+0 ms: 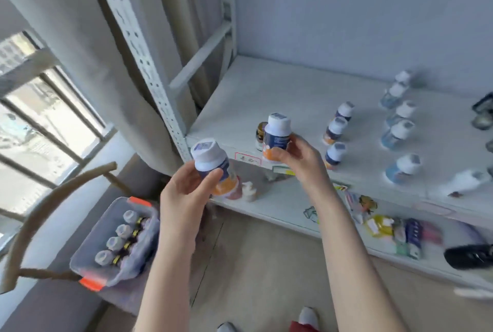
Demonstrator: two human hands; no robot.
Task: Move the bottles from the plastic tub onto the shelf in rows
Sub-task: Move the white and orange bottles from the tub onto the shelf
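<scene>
My left hand [186,190] grips a white-capped bottle [210,161] with a navy and orange label, held in the air in front of the shelf's left corner. My right hand [296,155] grips a second bottle of the same kind [276,131] over the front edge of the white shelf [266,91]. On the shelf stands a row of three matching bottles [336,129], and to its right a row of several blue-labelled bottles [397,131]. The clear plastic tub [90,249] with orange clips sits low at the left on a seat and holds several white-capped bottles [117,241].
A small dark jar [261,134] stands on the shelf just behind the right-hand bottle. The lower shelf [293,211] carries assorted packets and small bottles. A perforated white upright [149,65] and a curtain [80,65] stand to the left. A chair's curved back [34,214] arches beside the tub.
</scene>
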